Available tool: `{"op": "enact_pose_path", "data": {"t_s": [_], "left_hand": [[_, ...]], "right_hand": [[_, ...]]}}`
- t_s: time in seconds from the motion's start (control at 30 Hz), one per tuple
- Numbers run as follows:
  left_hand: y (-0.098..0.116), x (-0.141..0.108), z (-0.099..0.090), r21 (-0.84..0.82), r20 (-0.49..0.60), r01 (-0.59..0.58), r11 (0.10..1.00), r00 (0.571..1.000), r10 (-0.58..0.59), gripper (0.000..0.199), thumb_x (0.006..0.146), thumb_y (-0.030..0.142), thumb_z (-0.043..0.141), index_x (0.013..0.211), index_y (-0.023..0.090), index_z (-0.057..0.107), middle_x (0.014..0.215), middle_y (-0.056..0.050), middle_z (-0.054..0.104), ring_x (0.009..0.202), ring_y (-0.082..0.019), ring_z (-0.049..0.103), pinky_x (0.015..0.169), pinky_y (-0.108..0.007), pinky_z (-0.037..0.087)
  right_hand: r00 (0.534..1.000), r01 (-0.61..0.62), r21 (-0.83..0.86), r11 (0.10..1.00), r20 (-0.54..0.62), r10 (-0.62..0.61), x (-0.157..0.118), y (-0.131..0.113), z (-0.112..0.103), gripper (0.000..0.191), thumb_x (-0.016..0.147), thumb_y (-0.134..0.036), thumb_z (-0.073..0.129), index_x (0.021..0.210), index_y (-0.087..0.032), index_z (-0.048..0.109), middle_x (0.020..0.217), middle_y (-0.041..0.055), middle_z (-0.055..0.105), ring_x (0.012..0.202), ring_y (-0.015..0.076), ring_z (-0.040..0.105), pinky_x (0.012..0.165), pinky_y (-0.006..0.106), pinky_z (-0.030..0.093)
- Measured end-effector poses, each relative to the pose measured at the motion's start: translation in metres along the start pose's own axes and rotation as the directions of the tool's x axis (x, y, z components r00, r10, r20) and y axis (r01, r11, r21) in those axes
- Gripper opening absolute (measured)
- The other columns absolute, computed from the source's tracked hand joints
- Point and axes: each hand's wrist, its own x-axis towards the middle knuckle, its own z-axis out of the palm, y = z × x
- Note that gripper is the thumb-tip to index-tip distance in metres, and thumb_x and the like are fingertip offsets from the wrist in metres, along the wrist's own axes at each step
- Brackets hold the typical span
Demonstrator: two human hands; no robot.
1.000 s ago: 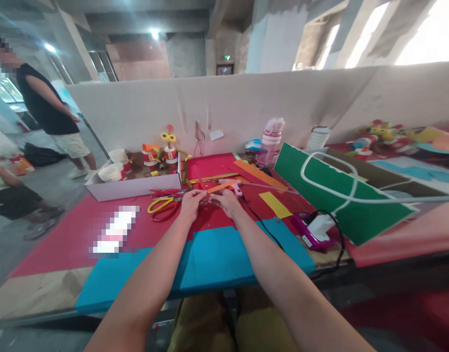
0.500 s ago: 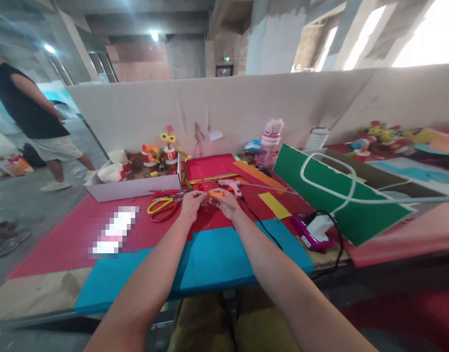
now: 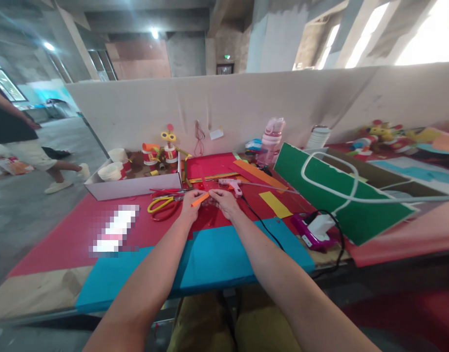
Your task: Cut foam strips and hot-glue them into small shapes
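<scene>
An orange paper strip slants between my two hands over the red table covering. My left hand has its fingers closed on the strip's lower part. At the strip's upper right end, the fingertips of my right hand pinch it. Just beyond my right hand lies a pink glue gun with a black cord. Left of my left hand are scissors with yellow and red handles. Red-handled pliers lie behind them.
A white box holds paper cups and small figures. To the right are a yellow paper piece, a purple power strip and a leaning green board. A pink bottle stands behind. A person is at far left.
The orange strip has shifted left and now slants across to my left hand; before, it was by my right fingers. The person at left has moved further left.
</scene>
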Motion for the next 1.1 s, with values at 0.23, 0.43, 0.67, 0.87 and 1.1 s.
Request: {"op": "enact_pose_path", "data": {"t_s": [0.23, 0.43, 0.67, 0.87, 1.1], "left_hand": [[-0.001, 0.002, -0.001, -0.021, 0.028, 0.04, 0.999, 0.999, -0.039, 0.026, 0.053, 0.029, 0.078, 0.069, 0.011, 0.07, 0.061, -0.005, 0.066, 0.052, -0.013, 0.057, 0.054, -0.025, 0.043], [0.002, -0.001, 0.008, -0.04, 0.015, -0.005, 0.999, 1.0, 0.005, 0.032, 0.051, 0.03, 0.081, 0.076, 0.013, 0.069, 0.067, -0.004, 0.068, 0.059, -0.013, 0.058, 0.059, -0.025, 0.045], [0.007, -0.004, 0.013, -0.029, 0.074, 0.066, 0.997, 0.995, -0.063, 0.036, 0.057, 0.034, 0.08, 0.081, 0.011, 0.066, 0.069, -0.006, 0.068, 0.053, -0.01, 0.056, 0.053, -0.023, 0.043], [0.003, 0.001, 0.004, 0.01, -0.074, 0.039, 0.999, 0.996, -0.038, 0.035, 0.055, 0.038, 0.081, 0.072, 0.011, 0.066, 0.059, -0.002, 0.064, 0.054, -0.013, 0.058, 0.056, -0.025, 0.044], [0.004, 0.003, -0.001, 0.254, -0.119, -0.031, 0.967, 0.991, 0.063, 0.024, 0.058, 0.033, 0.078, 0.061, 0.013, 0.066, 0.054, 0.0, 0.06, 0.05, -0.011, 0.051, 0.052, -0.023, 0.038]], "right_hand": [[0.978, 0.176, -0.218, 0.96, -0.071, -0.196, 0.003, 0.003, -0.001, 0.022, 0.062, -0.037, 0.073, 0.072, -0.017, 0.069, 0.055, -0.004, 0.06, 0.053, 0.011, 0.054, 0.061, 0.026, 0.049], [0.91, 0.299, -0.34, 0.892, -0.179, -0.374, 0.009, 0.004, -0.004, 0.021, 0.068, -0.037, 0.063, 0.076, -0.018, 0.068, 0.061, -0.0018, 0.064, 0.058, 0.0132, 0.058, 0.059, 0.024, 0.048], [0.95, 0.208, -0.132, 0.969, -0.207, -0.232, 0.007, 0.004, 0.002, 0.019, 0.066, -0.035, 0.067, 0.074, -0.018, 0.066, 0.059, -0.0025, 0.064, 0.057, 0.013, 0.059, 0.062, 0.027, 0.052], [0.986, 0.126, -0.078, 0.989, -0.097, -0.133, 0.001, 0.0, 0.006, 0.02, 0.062, -0.032, 0.074, 0.071, -0.018, 0.064, 0.059, -0.0029, 0.063, 0.057, 0.0119, 0.059, 0.063, 0.027, 0.054], [0.996, 0.073, -0.11, 0.991, -0.046, -0.078, 0.003, -0.003, -0.003, 0.033, 0.053, -0.036, 0.082, 0.071, -0.016, 0.062, 0.059, -0.0041, 0.062, 0.055, 0.0095, 0.058, 0.061, 0.024, 0.054]]}}
